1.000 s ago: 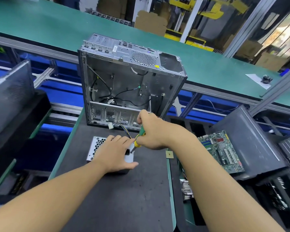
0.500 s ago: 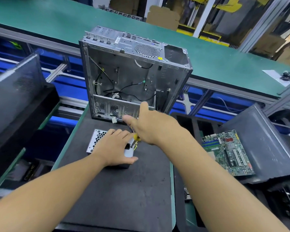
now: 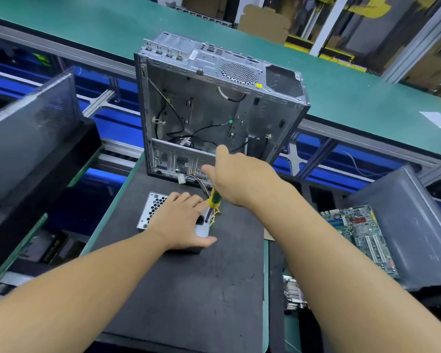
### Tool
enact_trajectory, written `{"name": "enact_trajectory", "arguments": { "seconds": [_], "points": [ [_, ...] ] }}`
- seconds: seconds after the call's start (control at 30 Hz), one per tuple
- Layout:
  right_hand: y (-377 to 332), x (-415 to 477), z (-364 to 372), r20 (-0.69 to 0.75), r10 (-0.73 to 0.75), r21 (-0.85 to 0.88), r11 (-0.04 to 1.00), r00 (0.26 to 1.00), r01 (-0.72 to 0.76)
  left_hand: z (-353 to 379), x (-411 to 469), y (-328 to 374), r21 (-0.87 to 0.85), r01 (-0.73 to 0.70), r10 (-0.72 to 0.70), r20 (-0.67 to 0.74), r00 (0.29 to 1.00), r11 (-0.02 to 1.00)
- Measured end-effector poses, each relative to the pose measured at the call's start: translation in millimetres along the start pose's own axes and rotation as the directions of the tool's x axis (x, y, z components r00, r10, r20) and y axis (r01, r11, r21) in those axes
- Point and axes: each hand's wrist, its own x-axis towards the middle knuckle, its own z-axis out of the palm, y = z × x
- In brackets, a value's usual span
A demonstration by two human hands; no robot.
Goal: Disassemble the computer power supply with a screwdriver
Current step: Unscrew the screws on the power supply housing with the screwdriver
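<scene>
Two hands were on the job. My left hand (image 3: pixel 182 222) lay flat on top of the power supply (image 3: pixel 153 208). Its fingers were straight and close together and its thumb stuck out to the side. It pressed the little grey box down on the black mat (image 3: pixel 176 289). The box sat in front of the open computer case (image 3: pixel 201 110), and its coloured wires (image 3: pixel 201 183) ran back toward the case. My right hand (image 3: pixel 239 179) was above the far right end of the box. It held the screwdriver (image 3: pixel 215 198) with its lower fingers curled round the green and yellow handle, while the first finger and thumb poked out loose. The tool was not straight up. Its handle leaned up and away from me, toward my right hand. Its thin dark shaft slanted down and back toward me, to the top of the box. The tip came down just beside my left fingertips, right by the black socket (image 3: pixel 200 220). I could not tell if the tip sat in a screw, because the spot was too small and dark to see. I think the next move hung on that one spot. The screw had to be under the tip, at the end of the box that my left hand did not cover. My left fingers were so near the tip that a slip could have poked them.
</scene>
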Motion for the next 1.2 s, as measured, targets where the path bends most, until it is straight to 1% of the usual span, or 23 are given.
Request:
{"name": "enact_trajectory", "arguments": {
  "seconds": [0.03, 0.1, 0.17, 0.27, 0.3, 0.33, 0.4, 0.43, 0.5, 0.53, 0.57, 0.6, 0.7, 0.73, 0.8, 0.83, 0.9, 0.97, 1.0, 1.07, 1.13, 1.17, 1.2],
  "points": [
    [1, 1, -3, 0.028, -0.036, 0.029, 0.999, 0.999, 0.035, 0, 0, 1, 0.003, 0.029, -0.029, 0.016, 0.999, 1.000],
    [3, 2, -10, 0.152, -0.085, 0.070, 0.995, 0.985, 0.075, -1, 1, 4, 0.001, 0.091, -0.091, 0.031, 0.995, 0.996],
    [4, 2, -13, 0.209, -0.079, 0.064, 0.996, 0.975, 0.067, -3, 2, 6, -0.001, 0.131, -0.131, 0.018, 0.991, 0.991],
    [6, 4, -8, 0.115, 0.050, 0.057, 0.997, 0.992, -0.057, -3, 3, 6, 0.020, 0.149, -0.149, 0.020, 0.989, 0.989],
    [6, 5, -5, 0.072, 0.081, 0.045, 0.995, 0.994, -0.085, -2, 3, 5, 0.024, 0.149, -0.150, 0.025, 0.988, 0.988],
    [7, 6, -2, 0.019, 0.070, 0.023, 0.997, 0.997, -0.070, -2, 4, 3, 0.026, 0.149, -0.149, 0.030, 0.988, 0.989],
    [8, 6, 2, -0.057, -0.043, 0.005, 0.999, 0.997, 0.044, -1, 7, 0, 0.017, 0.144, -0.145, 0.030, 0.989, 0.989],
    [9, 6, 1, -0.042, -0.102, 0.038, 0.994, 0.994, 0.104, -2, 7, -1, 0.012, 0.137, -0.137, 0.014, 0.991, 0.991],
    [11, 5, -3, 0.085, -0.209, 0.167, 0.967, 0.974, 0.193, -2, 8, -2, 0.004, 0.114, -0.114, -0.046, 0.992, 0.993],
    [12, 5, -5, 0.143, -0.242, 0.234, 0.950, 0.960, 0.205, -2, 8, -2, -0.006, 0.108, -0.108, -0.068, 0.992, 0.994],
    [12, 5, -6, 0.170, -0.238, 0.262, 0.946, 0.956, 0.189, -2, 8, -2, -0.015, 0.107, -0.108, -0.076, 0.991, 0.994],
    [12, 6, -5, 0.157, -0.196, 0.244, 0.957, 0.968, 0.154, -2, 8, -3, -0.019, 0.109, -0.110, -0.070, 0.991, 0.994],
    [8, 10, -1, 0.041, 0.045, 0.055, 0.997, 0.998, -0.048, 0, 8, -2, -0.014, 0.110, -0.110, -0.062, 0.992, 0.994],
    [7, 12, 0, 0.011, 0.079, 0.020, 0.997, 0.997, -0.079, 0, 7, -2, -0.015, 0.104, -0.105, -0.074, 0.992, 0.994],
    [5, 15, 1, -0.051, 0.028, 0.016, 0.999, 0.998, -0.028, 0, 6, -2, -0.012, 0.097, -0.097, -0.077, 0.992, 0.995],
    [4, 16, -1, -0.039, -0.013, 0.052, 0.999, 0.999, 0.015, 0, 6, -2, -0.010, 0.100, -0.100, -0.069, 0.993, 0.995],
    [4, 15, -6, 0.082, -0.091, 0.136, 0.988, 0.992, 0.079, -1, 7, -2, -0.006, 0.110, -0.110, -0.051, 0.993, 0.994],
    [3, 13, -13, 0.205, -0.128, 0.139, 0.985, 0.970, 0.101, -2, 6, -2, -0.010, 0.113, -0.113, -0.041, 0.993, 0.994],
    [3, 12, -14, 0.224, -0.113, 0.122, 0.989, 0.968, 0.087, -2, 6, -2, -0.014, 0.116, -0.116, -0.032, 0.993, 0.993],
    [0, 12, -12, 0.177, -0.019, 0.079, 0.997, 0.984, 0.005, -3, 6, -2, -0.014, 0.126, -0.126, 0.013, 0.992, 0.992],
    [-4, 10, -8, 0.078, 0.105, 0.029, 0.994, 0.991, -0.108, -3, 6, -2, -0.002, 0.131, -0.131, 0.054, 0.990, 0.991],
    [-5, 11, -6, 0.011, 0.100, -0.022, 0.995, 0.995, -0.100, -2, 6, -3, 0.005, 0.130, -0.130, 0.063, 0.989, 0.992],
    [-5, 11, -4, -0.038, 0.056, -0.059, 0.997, 0.998, -0.058, -2, 7, -3, 0.009, 0.129, -0.129, 0.065, 0.989, 0.992]
  ]
}}
